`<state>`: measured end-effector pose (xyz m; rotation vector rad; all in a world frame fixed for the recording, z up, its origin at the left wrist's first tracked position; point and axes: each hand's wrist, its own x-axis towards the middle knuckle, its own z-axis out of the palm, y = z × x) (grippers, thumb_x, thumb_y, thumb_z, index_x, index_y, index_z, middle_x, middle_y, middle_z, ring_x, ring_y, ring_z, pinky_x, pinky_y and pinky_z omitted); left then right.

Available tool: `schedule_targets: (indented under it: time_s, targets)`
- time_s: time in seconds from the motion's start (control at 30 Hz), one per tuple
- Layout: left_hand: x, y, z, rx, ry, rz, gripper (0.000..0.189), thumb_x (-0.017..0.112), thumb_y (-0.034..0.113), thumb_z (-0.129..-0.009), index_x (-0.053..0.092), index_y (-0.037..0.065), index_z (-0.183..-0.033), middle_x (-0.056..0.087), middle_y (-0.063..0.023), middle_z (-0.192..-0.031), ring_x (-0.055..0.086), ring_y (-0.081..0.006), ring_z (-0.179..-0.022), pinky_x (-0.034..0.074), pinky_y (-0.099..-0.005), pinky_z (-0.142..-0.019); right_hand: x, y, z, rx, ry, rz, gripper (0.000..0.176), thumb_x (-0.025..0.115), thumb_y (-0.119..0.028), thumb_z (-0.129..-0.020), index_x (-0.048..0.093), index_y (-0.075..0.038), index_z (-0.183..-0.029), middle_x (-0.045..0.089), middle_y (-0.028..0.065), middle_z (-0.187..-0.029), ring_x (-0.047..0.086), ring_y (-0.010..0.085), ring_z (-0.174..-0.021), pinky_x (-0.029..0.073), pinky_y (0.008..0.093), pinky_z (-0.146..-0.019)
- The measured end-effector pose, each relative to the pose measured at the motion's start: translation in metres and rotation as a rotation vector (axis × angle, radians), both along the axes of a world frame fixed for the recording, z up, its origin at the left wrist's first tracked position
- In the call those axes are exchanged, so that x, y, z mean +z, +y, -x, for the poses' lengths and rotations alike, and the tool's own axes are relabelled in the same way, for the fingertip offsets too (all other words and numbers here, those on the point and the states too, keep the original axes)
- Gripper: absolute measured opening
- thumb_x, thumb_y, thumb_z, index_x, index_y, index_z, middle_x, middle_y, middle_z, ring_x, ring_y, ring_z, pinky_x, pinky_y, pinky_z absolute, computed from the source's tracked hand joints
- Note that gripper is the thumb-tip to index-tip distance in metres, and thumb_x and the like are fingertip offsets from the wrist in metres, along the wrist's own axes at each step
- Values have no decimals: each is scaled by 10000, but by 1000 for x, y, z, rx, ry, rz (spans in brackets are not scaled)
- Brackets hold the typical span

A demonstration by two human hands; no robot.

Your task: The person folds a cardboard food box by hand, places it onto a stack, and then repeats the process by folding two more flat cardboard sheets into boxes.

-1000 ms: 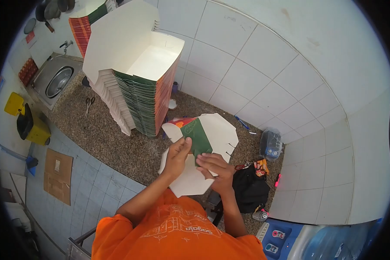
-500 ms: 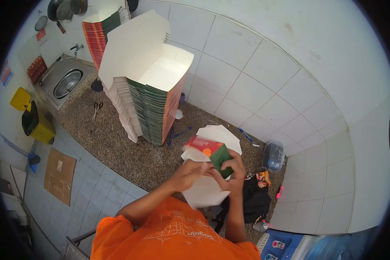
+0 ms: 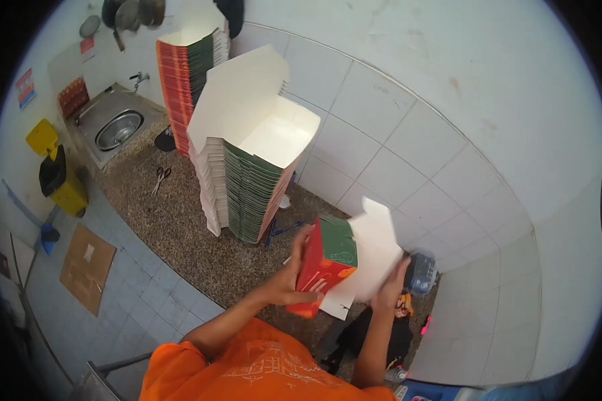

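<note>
A red and green carton (image 3: pixel 333 257) with white flaps is held up in front of my orange shirt, tilted on its side. My left hand (image 3: pixel 293 271) grips its red body from the left, thumb across the lower side. On the right, my right hand (image 3: pixel 390 284) holds the edge of the wide white flap (image 3: pixel 374 250), fingers partly behind it. Beyond them, a tall stack of nested green and red cartons (image 3: pixel 251 190) stands on the granite counter (image 3: pixel 160 220), its top carton open and white inside.
Behind is a second carton stack (image 3: pixel 175 93). Scissors (image 3: pixel 159 179) and blue pens (image 3: pixel 284 230) lie on the counter. A clear plastic container (image 3: pixel 421 271) and a black bag (image 3: pixel 384 334) are at the right. The sink (image 3: pixel 119 130) is far left, a yellow bin (image 3: pixel 67 190) below.
The carton has turned so its red side faces me, with the white flap swung to the right. My right hand has moved right onto the flap; my left hand has risen. The view has shifted.
</note>
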<state>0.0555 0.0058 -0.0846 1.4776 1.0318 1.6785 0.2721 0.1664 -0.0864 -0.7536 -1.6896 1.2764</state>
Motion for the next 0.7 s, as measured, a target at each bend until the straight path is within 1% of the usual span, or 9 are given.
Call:
schedule_targets:
  time_s: [0.03,0.07,0.13,0.17,0.27,0.43,0.5,0.63,0.7]
  targets:
    - [-1,2,0,23,-13,-11,1302,849,282,-786,-149,34,-1584,224,-244,-1604,300,-350,-1473,261,-455,-1203,6,-13,1,61,537,348,374,521,-370,-1064,550,-99,-1321,591,78,-1293,611,258,-1146,504,419,-945]
    - [-5,3,0,20,58,3,1340,849,279,-784,-218,46,-1561,181,-263,-1605,282,-380,-1473,246,-466,-1206,9,-23,7,80,522,348,374,521,-370,-1064,550,-99,-1321,591,78,-1293,611,258,-1146,504,419,-945]
    - [-6,4,1,-183,102,-3,1389,853,272,-780,-293,57,-1536,208,-270,-1578,291,-378,-1462,231,-464,-1210,10,-41,18,-310,-114,-301,673,411,-606,-1035,417,-93,-1471,509,103,-1390,514,260,-1264,377,422,-1108]
    - [-3,4,-3,-187,103,2,1389,853,272,-780,-293,57,-1536,208,-270,-1578,291,-378,-1462,231,-464,-1210,10,-42,19,-314,-114,-295,673,411,-606,-1035,417,-93,-1471,509,103,-1390,514,260,-1264,377,422,-1108]
    - [28,1,-23,-767,-231,446,1392,879,295,-754,-222,42,-1567,243,-271,-1548,307,-353,-1457,248,-462,-1204,20,-35,23,-183,33,-80,681,456,-572,-1029,376,-87,-1500,481,109,-1431,493,243,-1292,380,413,-1109]
    - [68,12,-7,15,53,-207,1255,938,360,-669,132,3,-1563,356,-226,-1490,356,-343,-1439,276,-474,-1195,49,-8,55,83,303,242,723,532,-516,-1019,309,-77,-1548,434,118,-1501,459,216,-1339,386,396,-1112]
    - [66,31,20,285,433,-321,1225,936,341,-641,156,35,-1535,391,-248,-1448,389,-366,-1418,282,-520,-1187,54,-9,76,431,183,414,714,642,-432,-968,381,-60,-1519,499,113,-1469,514,187,-1286,457,348,-1041]
    - [124,21,64,603,629,-543,1140,916,308,-619,260,45,-1513,395,-255,-1438,414,-398,-1391,318,-579,-1152,128,5,128,330,74,-186,373,721,-201,-876,689,18,-1175,715,91,-1076,646,138,-1011,508,295,-905]
    - [128,3,93,853,1020,-170,847,866,236,-657,488,61,-1394,467,-239,-1397,465,-430,-1327,372,-573,-1116,194,29,176,230,-120,-211,357,747,-206,-842,717,31,-1107,732,123,-1001,650,157,-962,517,315,-854]
